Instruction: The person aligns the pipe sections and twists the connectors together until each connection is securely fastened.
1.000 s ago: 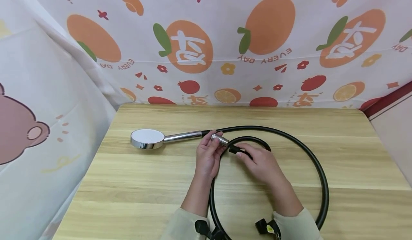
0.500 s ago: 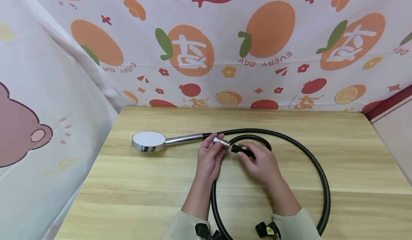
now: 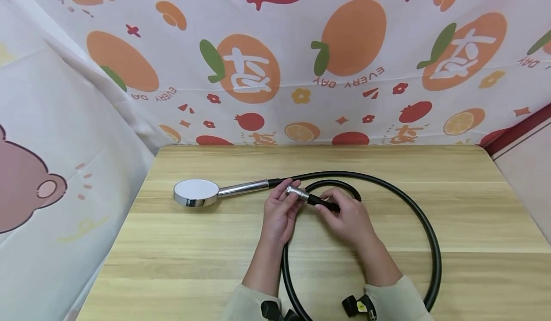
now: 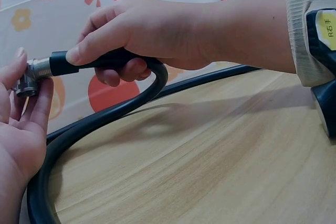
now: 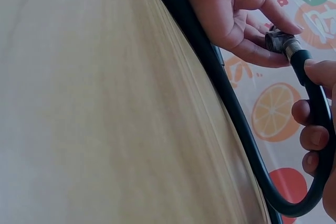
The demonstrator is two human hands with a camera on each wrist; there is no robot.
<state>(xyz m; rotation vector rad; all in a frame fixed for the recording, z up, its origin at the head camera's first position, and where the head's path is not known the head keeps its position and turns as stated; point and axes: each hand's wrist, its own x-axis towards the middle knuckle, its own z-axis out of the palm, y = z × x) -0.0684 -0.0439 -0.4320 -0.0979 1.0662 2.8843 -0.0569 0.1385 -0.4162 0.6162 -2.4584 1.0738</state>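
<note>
A chrome shower head with a silver handle lies on the wooden table. A black hose runs from the handle in a big loop. My left hand pinches the metal nut at the hose's free end, also seen in the left wrist view as the nut and in the right wrist view as the nut. My right hand grips the black hose end just behind the nut, fingers curled round it.
A fruit-print cloth hangs behind the table, and a cloth with a bear print hangs at the left. The table's left edge drops off beside the shower head. Black wrist straps sit at my cuffs.
The nut and the black hose end have closed together, the gap between them gone. Both hands stay in nearly the same place.
</note>
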